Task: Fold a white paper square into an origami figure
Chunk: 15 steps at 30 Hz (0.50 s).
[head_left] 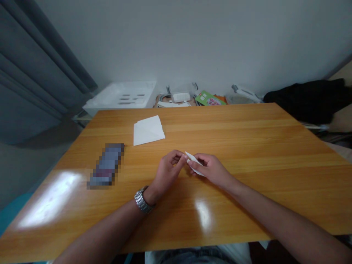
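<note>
A small folded piece of white paper (195, 167) is held just above the wooden table (247, 139), near its middle. My right hand (210, 168) grips it, thumb on top and fingers behind. My left hand (170, 168), with a metal watch on its wrist, pinches the paper's upper left tip between thumb and forefinger. The fingers cover part of the paper, so its full folded shape is hidden. Beyond my left hand, a stack of white paper sheets (149, 130) lies flat on the table.
A pixelated phone-like object (107, 167) lies on the table's left side. Behind the far edge are a white foam tray (129, 93), a green booklet (209, 98) and other clutter. Black cloth (308, 99) is heaped at the right, and a grey curtain (35, 66) hangs at the left.
</note>
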Tool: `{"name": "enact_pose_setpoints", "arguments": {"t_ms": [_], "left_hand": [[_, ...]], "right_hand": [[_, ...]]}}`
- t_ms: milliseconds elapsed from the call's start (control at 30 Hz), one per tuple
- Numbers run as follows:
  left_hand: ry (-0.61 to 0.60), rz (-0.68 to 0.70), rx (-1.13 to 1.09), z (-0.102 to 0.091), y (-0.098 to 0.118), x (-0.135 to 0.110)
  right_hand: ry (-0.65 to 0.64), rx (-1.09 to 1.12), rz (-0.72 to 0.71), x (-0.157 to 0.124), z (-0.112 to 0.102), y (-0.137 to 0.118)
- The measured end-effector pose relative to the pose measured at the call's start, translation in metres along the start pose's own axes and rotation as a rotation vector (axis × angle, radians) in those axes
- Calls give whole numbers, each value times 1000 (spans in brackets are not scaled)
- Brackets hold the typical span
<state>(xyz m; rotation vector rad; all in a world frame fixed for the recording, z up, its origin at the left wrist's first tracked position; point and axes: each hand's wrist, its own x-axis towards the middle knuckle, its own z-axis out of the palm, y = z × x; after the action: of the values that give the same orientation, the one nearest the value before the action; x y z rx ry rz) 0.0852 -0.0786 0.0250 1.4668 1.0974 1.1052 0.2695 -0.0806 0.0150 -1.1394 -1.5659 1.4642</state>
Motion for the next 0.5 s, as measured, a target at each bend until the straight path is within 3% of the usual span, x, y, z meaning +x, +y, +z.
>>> {"name": "enact_pose_setpoints", "arguments": {"t_ms": [133, 267, 500], "left_hand": [[13, -22, -5, 1, -3, 1], [-62, -47, -44, 0, -8, 2], [-84, -32, -24, -3, -8, 1]], "right_hand": [[-5, -20, -16, 0, -1, 4], [2, -42, -14, 0, -1, 4], [-44, 59, 25, -1, 1, 2]]}}
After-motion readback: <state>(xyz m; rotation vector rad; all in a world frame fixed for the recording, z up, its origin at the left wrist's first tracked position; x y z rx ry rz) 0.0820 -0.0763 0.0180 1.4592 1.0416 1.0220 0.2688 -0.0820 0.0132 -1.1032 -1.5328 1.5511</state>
